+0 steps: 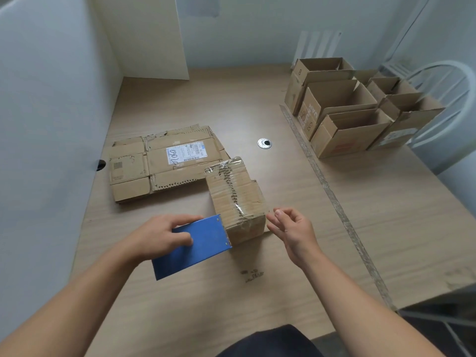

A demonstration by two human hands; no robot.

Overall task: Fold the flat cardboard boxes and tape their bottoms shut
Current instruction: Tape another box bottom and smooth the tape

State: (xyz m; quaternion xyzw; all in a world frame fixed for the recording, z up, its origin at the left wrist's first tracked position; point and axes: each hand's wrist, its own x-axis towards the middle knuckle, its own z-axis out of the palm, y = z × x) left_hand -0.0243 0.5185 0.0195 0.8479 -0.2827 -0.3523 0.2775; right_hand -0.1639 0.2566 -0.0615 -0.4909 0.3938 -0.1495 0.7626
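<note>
1. A wooden table (206,292) carries everything; a strip of worn tape (332,194) runs along it towards the far right.
2. Far right, a cluster of folded open-topped boxes (345,109) stands well apart from the hands, with a white chair (448,81) just behind it.
3. A round cable grommet (264,143) sits in the tabletop between that cluster and the flat cardboard stack (164,163), which lies left of centre with a printed label facing up.
4. A white board (154,34) leans in the far corner.
5. The taped box (237,199) stands bottom-up in the middle, clear tape running down its seam; its far corner overlaps the flat stack's near right edge.
6. The left hand (159,235) grips a blue tape dispenser (193,249), thumb on top and fingers wrapped round its side; the dispenser's front edge touches the box's near left face.
7. The right hand (293,228) hovers just beside the box's near right corner, fingers loosely curled, thumb and forefinger close together; whether they pinch a clear tape end cannot be told.
</note>
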